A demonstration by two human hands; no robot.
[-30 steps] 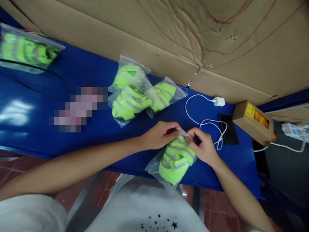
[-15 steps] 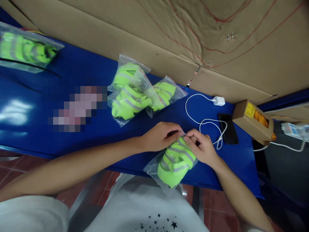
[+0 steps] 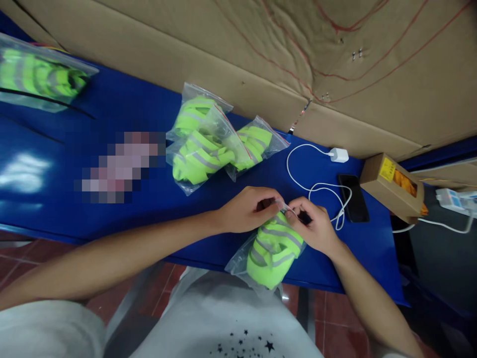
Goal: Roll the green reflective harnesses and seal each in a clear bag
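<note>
A clear zip bag (image 3: 238, 258) hangs partly over the table's front edge. Inside it lies a folded neon-yellow reflective strap bundle (image 3: 274, 253) with grey stripes. My left hand (image 3: 251, 209) pinches the bag's top edge between thumb and fingers. Close beside it, my right hand (image 3: 311, 223) grips the same edge from the other side, its fingers closed. A short stretch of clear plastic shows between the two pinches. Whether the seal there is closed, I cannot tell.
Behind my hands, several similar bagged bundles (image 3: 203, 156) lie in a pile on the blue table (image 3: 149, 223). Another bagged bundle (image 3: 40, 74) is at far left. To the right are a white charger (image 3: 339, 155) with its cable, a black phone (image 3: 354, 201) and a cardboard box (image 3: 376, 174).
Both hands have shifted only slightly along the bag's top edge, and more of the clear plastic shows between them. The bundle has moved a little to the right.
</note>
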